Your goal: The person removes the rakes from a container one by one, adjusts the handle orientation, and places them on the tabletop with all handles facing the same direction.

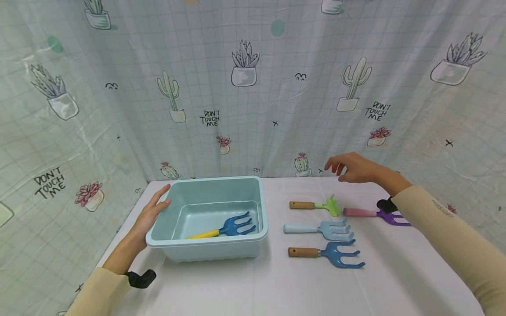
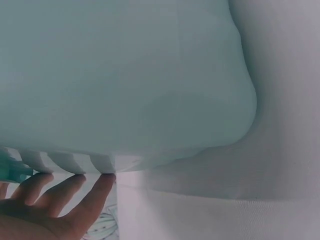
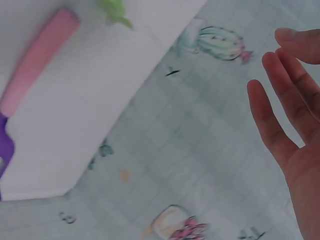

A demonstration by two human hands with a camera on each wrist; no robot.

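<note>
Five small garden hand tools counted in the head view, plus one tub and two hands. One light blue plastic tub (image 1: pixel 209 219) standing on the white-covered table (image 1: pixel 276 285), left of centre. Inside it, one blue rake with a yellow handle (image 1: pixel 223 229), lying on the tub's floor with tines toward the right. Four more tools laid out on the cloth to the right of the tub, well apart from it: one green tool with a wooden handle (image 1: pixel 316 205) at the back, one pale blue rake (image 1: pixel 318 228) in the middle, one darker blue rake with a wooden handle (image 1: pixel 328 253) nearest the front, and one purple tool with a pink handle (image 1: pixel 375 214) farther right, partly covered by the right forearm and its black wrist mount. Left hand (image 1: pixel 152 210) flat against the tub's left outer wall, fingers straight, thumb near the rim, gripping nothing; from the left wrist view, fingertips (image 2: pixel 100 182) touching the ribbed lower edge of the tub. Right hand (image 1: pixel 353 168) hovering in the air above the far edge of the table, behind the green tool, fingers loosely spread and slightly bent, empty, touching nothing; the same spread fingers (image 3: pixel 280 125) seen from the right wrist, with the pink handle and a green tip below. Behind and to both sides, a cactus-printed curtain (image 1: pixel 253 87) closing off the table. Nothing lying between the right hand and the row of tools.
</note>
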